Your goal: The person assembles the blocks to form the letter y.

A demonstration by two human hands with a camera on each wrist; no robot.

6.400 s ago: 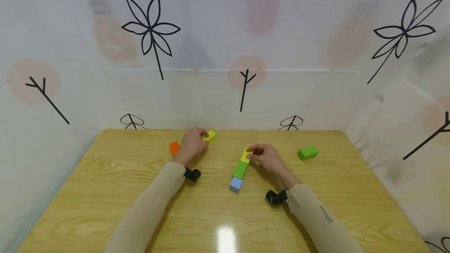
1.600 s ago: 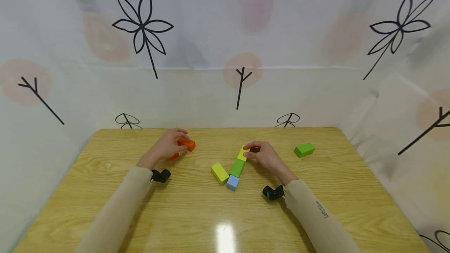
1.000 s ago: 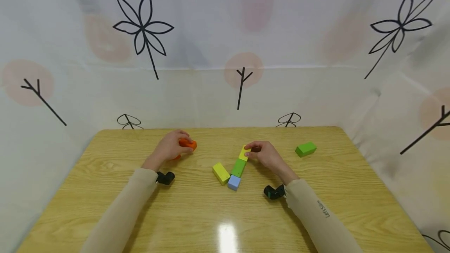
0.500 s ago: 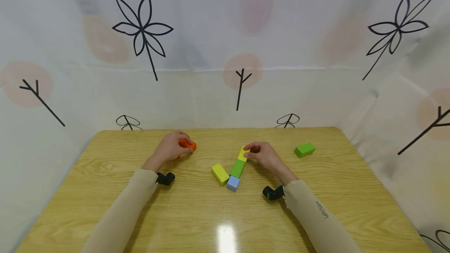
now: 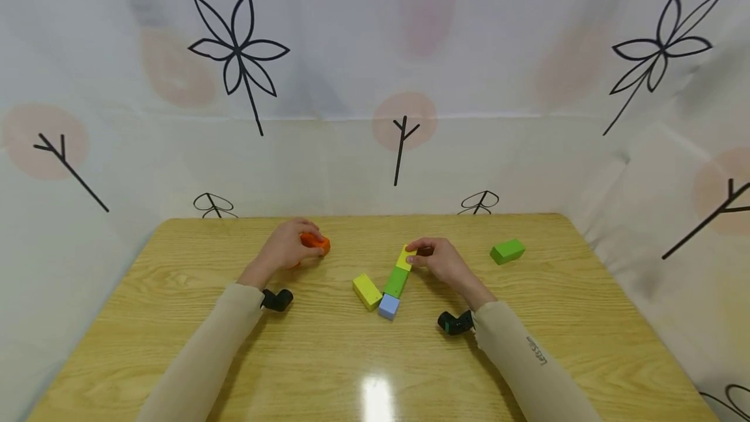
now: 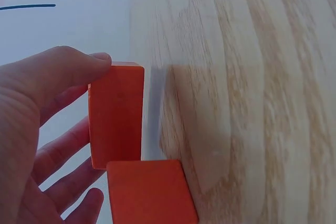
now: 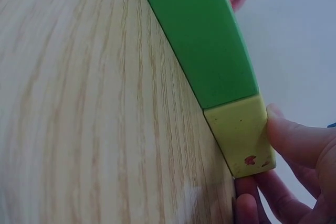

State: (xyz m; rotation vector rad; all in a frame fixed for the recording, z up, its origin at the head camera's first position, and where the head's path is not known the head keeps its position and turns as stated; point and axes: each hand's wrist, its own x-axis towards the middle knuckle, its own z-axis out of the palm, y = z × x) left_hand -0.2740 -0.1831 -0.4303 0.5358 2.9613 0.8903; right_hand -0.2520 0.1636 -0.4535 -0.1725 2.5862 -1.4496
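Observation:
My left hand (image 5: pixel 288 245) pinches an orange block (image 5: pixel 318 244) at the back left of the table; in the left wrist view thumb and fingers hold this block (image 6: pixel 116 116). A second orange block (image 6: pixel 151 192) lies right beside it, mostly hidden under the hand in the head view. My right hand (image 5: pixel 446 262) holds the yellow block (image 5: pixel 405 257) at the far end of a row, thumb and fingers on its sides. Against that block sits a green block (image 5: pixel 396 282), and a light blue block (image 5: pixel 388 306) ends the row nearest me.
Another yellow block (image 5: pixel 366 292) lies just left of the blue one, its corner close to it. A separate green block (image 5: pixel 507 251) rests at the back right of the wooden table (image 5: pixel 328 370). A patterned cloth (image 5: pixel 328 161) hangs behind the table.
The loose yellow block has come from the back to beside the blue block. My left hand moved left to the orange blocks and grips one, lately shifting it slightly right. My right hand stays in place.

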